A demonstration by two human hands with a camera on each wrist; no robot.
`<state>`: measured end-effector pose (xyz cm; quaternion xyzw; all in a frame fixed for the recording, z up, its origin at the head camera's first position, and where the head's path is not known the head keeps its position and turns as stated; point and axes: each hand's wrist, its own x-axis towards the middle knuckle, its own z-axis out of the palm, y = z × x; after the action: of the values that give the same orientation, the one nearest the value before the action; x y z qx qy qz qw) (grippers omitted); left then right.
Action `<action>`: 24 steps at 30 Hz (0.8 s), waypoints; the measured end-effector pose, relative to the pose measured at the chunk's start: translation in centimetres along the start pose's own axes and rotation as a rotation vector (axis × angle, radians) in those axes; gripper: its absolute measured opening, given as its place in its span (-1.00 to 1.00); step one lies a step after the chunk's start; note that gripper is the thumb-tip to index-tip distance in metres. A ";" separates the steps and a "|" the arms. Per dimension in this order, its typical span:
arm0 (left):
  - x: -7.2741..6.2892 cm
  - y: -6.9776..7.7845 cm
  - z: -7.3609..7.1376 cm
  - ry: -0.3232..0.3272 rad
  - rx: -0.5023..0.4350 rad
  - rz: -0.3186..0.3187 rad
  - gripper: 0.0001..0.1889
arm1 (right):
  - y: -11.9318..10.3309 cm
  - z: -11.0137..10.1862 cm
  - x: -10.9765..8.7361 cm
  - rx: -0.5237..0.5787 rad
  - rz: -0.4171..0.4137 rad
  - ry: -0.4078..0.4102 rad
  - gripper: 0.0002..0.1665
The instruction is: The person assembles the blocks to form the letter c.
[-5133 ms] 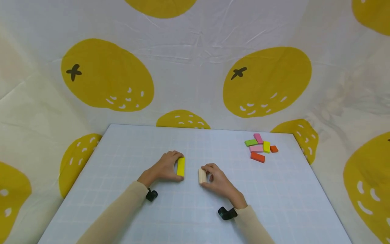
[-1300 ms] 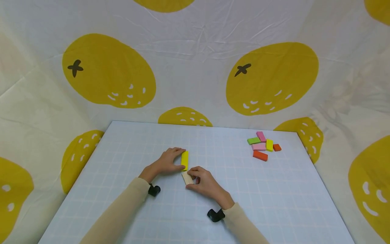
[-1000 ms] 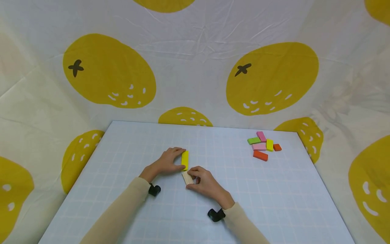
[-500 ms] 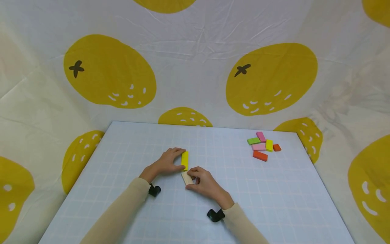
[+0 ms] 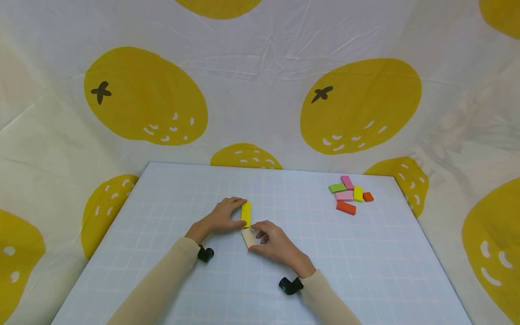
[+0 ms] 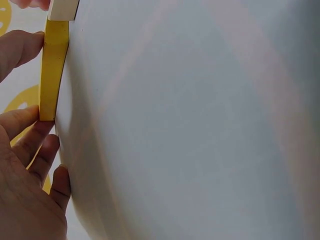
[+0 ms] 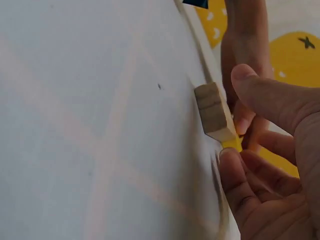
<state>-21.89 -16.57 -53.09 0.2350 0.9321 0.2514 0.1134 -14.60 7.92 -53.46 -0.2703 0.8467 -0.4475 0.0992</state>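
Note:
A yellow block [image 5: 246, 213] lies lengthwise near the middle of the table. My left hand [image 5: 221, 215] pinches it by its two ends, thumb at the near end and fingertips at the far one. Just below it sits a plain wooden block [image 5: 249, 238], slightly angled, its far end against or very close to the yellow one. A seam crosses the wooden block's end face in the right wrist view, so it may be two pieces. Around it my right hand [image 5: 278, 243] has thumb and forefinger spread; the right wrist view shows gaps beside the wood.
At the table's back right lies a loose group of small blocks: green [image 5: 337, 188], pink [image 5: 344, 196], yellow [image 5: 358, 193] and orange-red [image 5: 346, 207] among them. A pale gridded cloth [image 5: 195, 289] covers the table. Fruit-patterned fabric [image 5: 252, 104] hangs behind.
Over the last seconds the wooden block came left to the yellow block's near end, and the yellow one shifted slightly. Just now my right fingers have loosened from the wood, easing slightly right.

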 end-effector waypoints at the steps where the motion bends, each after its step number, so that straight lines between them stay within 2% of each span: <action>1: 0.1 0.0 0.0 -0.001 0.000 -0.002 -0.19 | 0.0 -0.4 -0.1 -0.001 0.010 0.002 -0.26; 8: 0.3 0.0 0.2 -0.023 0.004 -0.057 -0.18 | 0.5 -3.4 -1.0 -0.039 0.103 0.018 -0.08; 15: 0.1 0.0 0.3 -0.010 -0.009 -0.031 -0.19 | 2.3 -7.0 -2.0 -0.121 0.182 0.062 -0.07; 24: 0.1 -0.1 0.3 -0.012 -0.017 -0.037 -0.18 | 5.6 -12.4 -3.6 -0.231 0.282 0.106 -0.09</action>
<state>-21.97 -16.45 -53.35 0.2185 0.9334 0.2556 0.1255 -18.72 21.16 -51.15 -0.1344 0.9260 -0.3424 0.0846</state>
